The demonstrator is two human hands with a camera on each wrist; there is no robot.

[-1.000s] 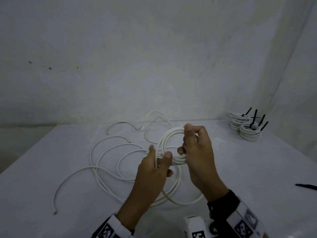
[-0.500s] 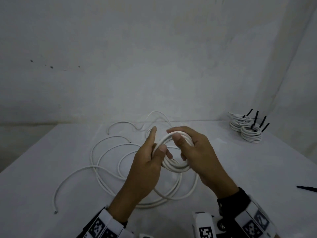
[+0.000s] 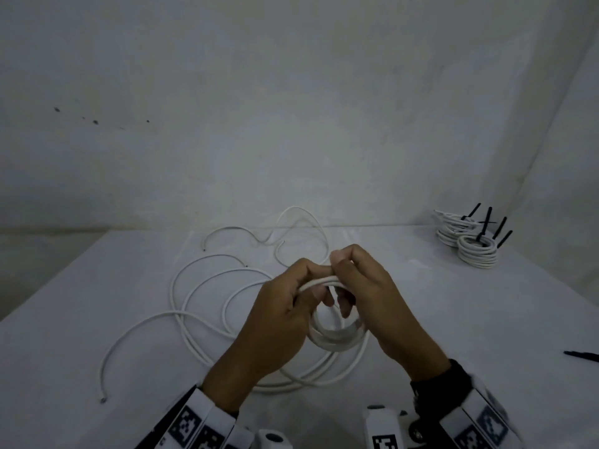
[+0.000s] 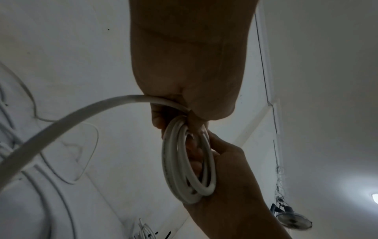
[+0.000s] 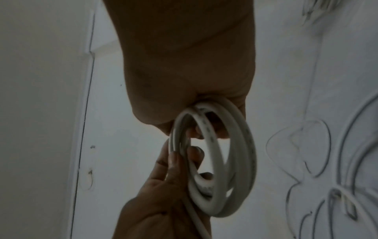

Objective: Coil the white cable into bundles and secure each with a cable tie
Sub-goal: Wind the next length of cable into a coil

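Gripping a small coil [image 3: 335, 335] of white cable [image 3: 201, 306], left hand [image 3: 278, 322] and right hand [image 3: 369, 296] both curled round it, loose cable trailing left of the grip, 2 tied bundles [image 3: 466, 241] far right.

white table [image 3: 97, 319]: cable [image 3: 201, 286], bundles [image 3: 476, 251], tie [image 3: 581, 355]

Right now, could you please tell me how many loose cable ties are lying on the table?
1. A single loose black cable tie lies at the table's right edge, partly cut off by the frame. Others may lie out of view; the remaining ties already bind the finished bundles at the far right corner.
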